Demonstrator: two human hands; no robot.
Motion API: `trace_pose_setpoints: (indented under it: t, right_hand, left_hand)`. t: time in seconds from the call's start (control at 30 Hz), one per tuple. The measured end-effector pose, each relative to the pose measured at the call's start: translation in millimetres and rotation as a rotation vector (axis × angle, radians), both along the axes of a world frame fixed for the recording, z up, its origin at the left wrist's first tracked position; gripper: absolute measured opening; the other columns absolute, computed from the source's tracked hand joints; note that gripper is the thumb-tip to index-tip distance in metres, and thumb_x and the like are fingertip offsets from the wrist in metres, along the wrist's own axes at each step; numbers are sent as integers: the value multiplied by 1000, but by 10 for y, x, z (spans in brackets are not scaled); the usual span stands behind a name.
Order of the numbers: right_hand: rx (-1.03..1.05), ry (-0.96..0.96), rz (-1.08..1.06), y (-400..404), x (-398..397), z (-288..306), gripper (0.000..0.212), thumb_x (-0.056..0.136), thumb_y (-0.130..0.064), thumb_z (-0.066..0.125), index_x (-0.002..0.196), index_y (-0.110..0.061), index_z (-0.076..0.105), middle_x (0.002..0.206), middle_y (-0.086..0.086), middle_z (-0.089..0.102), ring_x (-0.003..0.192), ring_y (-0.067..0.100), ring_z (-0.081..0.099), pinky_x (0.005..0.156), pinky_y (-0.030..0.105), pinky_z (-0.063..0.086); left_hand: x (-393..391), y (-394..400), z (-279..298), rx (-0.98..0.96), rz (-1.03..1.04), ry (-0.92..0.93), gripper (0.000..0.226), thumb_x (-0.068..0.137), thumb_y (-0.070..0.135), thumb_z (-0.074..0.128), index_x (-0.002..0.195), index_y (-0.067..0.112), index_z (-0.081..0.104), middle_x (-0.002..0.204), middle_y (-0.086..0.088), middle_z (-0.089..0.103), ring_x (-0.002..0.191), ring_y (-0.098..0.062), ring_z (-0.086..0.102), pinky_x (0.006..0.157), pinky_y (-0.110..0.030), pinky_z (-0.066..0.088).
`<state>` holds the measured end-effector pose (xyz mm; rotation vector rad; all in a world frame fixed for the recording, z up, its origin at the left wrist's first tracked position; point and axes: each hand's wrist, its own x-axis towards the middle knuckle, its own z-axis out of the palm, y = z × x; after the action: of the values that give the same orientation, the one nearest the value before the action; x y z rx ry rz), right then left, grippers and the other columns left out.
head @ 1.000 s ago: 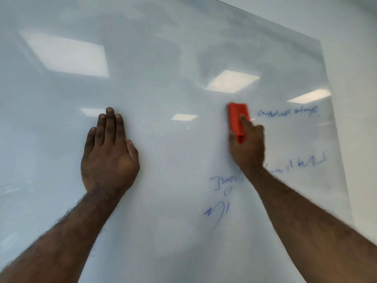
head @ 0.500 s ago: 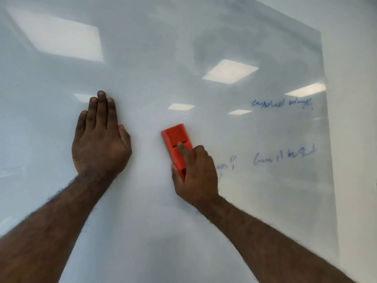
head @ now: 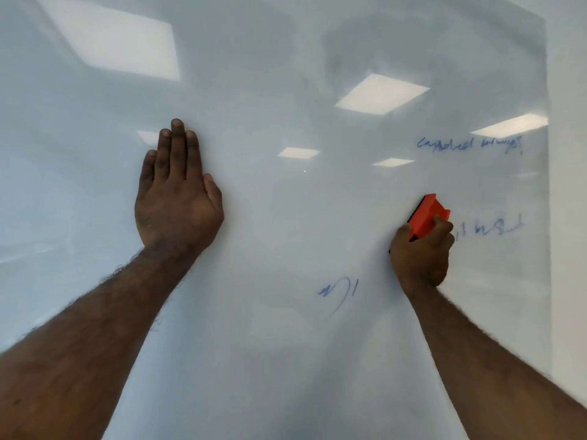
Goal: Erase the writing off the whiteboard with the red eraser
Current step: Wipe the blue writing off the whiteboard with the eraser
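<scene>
A glossy whiteboard (head: 286, 360) fills the view. My right hand (head: 421, 255) grips the red eraser (head: 427, 217) and presses it on the board at the right, at the left end of a blue written line (head: 489, 228). Another blue line (head: 468, 144) sits above it near the board's right edge. A short blue scribble (head: 340, 290) lies below and left of the eraser. My left hand (head: 178, 192) rests flat on the board at the left, fingers together and pointing up, holding nothing.
The whiteboard's right edge (head: 547, 217) meets a plain white wall (head: 568, 249). Ceiling lights are reflected in the board's surface. Faint grey smears mark the upper board.
My right hand swept the eraser from the upper right to the middle, then back right and lower. The blue words in the middle of the board are gone. My left hand stays flat.
</scene>
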<state>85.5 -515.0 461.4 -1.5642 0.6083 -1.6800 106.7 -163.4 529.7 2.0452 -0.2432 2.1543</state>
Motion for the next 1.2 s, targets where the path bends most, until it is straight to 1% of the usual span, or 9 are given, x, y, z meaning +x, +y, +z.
trace_pose_setpoints:
  t: [0.1, 0.3, 0.5, 0.6, 0.77, 0.83, 0.97, 1.1, 1.2]
  right_hand:
    - [-119, -40, -26, 358, -12, 38, 56, 85, -34, 62, 134, -13, 44, 119, 18, 54, 98, 41, 60, 77, 45, 50]
    - [-945, -113, 88, 1287, -19, -890, 53, 87, -40, 61, 133, -15, 48, 95, 11, 53, 73, 31, 51, 63, 39, 44]
    - [-1543, 17, 166, 866, -89, -1086, 48, 83, -39, 64, 126, -23, 49, 85, 8, 53, 69, 25, 46, 63, 33, 37]
    - [-1307, 7, 29, 505, -74, -681, 50, 83, -37, 64, 128, -18, 50, 87, 15, 58, 70, 33, 56, 64, 37, 42]
    - [-40, -124, 136, 164, -44, -189, 55, 88, -36, 63, 135, -18, 42, 127, 10, 53, 107, 33, 59, 85, 35, 47]
    - [125, -135, 153, 354, -8, -191, 54, 88, -36, 62, 135, -18, 41, 130, 10, 51, 110, 34, 58, 86, 35, 46]
    - [-431, -106, 9, 1121, -55, -890, 56, 86, -31, 66, 133, -4, 53, 112, 20, 61, 91, 40, 61, 77, 42, 51]
    - [-1148, 24, 159, 1026, -144, -1425, 53, 86, -37, 65, 132, -20, 46, 90, 12, 58, 71, 29, 52, 63, 37, 44]
    - [-1324, 113, 105, 595, -146, -1208, 47, 89, -39, 61, 132, -25, 45, 94, 12, 58, 72, 29, 52, 64, 36, 43]
  left_hand:
    - [10, 7, 0, 0, 7, -2, 62, 99, 27, 24, 156, 3, 16, 165, -13, 12, 152, -25, 12, 123, -37, 7]
    - [52, 43, 9, 6, 8, -19, 62, 100, 30, 22, 156, 5, 13, 165, -12, 10, 153, -25, 10, 122, -31, -3]
    - [60, 44, 24, 10, -2, -24, 62, 101, 30, 22, 156, 6, 11, 166, -12, 8, 153, -25, 8, 121, -30, -5]
    - [70, 37, 18, 7, -13, -15, 62, 101, 30, 23, 157, 6, 9, 166, -11, 6, 153, -24, 6, 122, -33, -2]
    - [41, 7, 7, 9, -23, -21, 61, 102, 29, 24, 157, 6, 10, 166, -13, 8, 153, -26, 8, 123, -37, 4]
    - [32, 10, 2, 4, -25, -23, 61, 102, 28, 24, 157, 6, 10, 166, -13, 8, 153, -26, 8, 123, -37, 4]
    - [71, 39, -7, 21, -6, -48, 60, 103, 30, 22, 157, 6, 9, 165, -13, 8, 153, -26, 7, 123, -34, -1]
    - [93, 64, -19, 37, -13, -58, 60, 104, 31, 19, 156, 7, 7, 165, -14, 8, 152, -29, 7, 119, -27, -10]
    - [83, 50, -28, 46, -44, -57, 60, 103, 31, 17, 157, 6, 8, 165, -17, 7, 153, -31, 6, 123, -36, -2]
